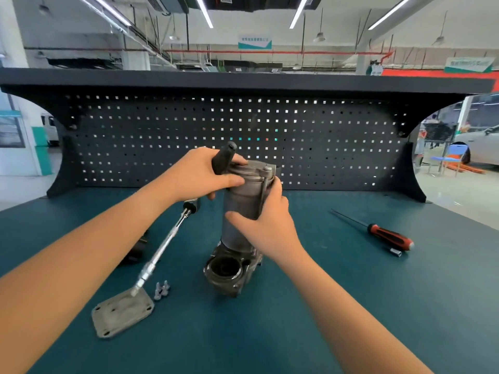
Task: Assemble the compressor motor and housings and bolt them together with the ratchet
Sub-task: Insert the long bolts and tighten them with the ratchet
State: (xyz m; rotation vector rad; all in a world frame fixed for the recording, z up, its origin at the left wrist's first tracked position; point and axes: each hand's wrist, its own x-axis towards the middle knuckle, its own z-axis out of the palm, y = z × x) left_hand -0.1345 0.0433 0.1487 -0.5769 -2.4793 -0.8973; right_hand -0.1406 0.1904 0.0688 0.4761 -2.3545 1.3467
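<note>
Teal workbench (351, 306), black pegboard (243, 136) behind, grey motor (240, 206) upright on its housing (229, 276) mid-bench, left hand (199, 174) curled round a black handle (222, 157) at the motor's top, right hand (264, 225) gripping the motor's side, ratchet (164, 247) lying left, its tip on a cover plate (122, 313), screwdriver (388, 234) right, bolts (161, 290) beside the plate

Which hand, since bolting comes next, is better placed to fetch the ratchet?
Left, probably. The ratchet lies left of the upright motor, just below the left hand; the right hand grips the motor's right side and would have to cross it.
</note>
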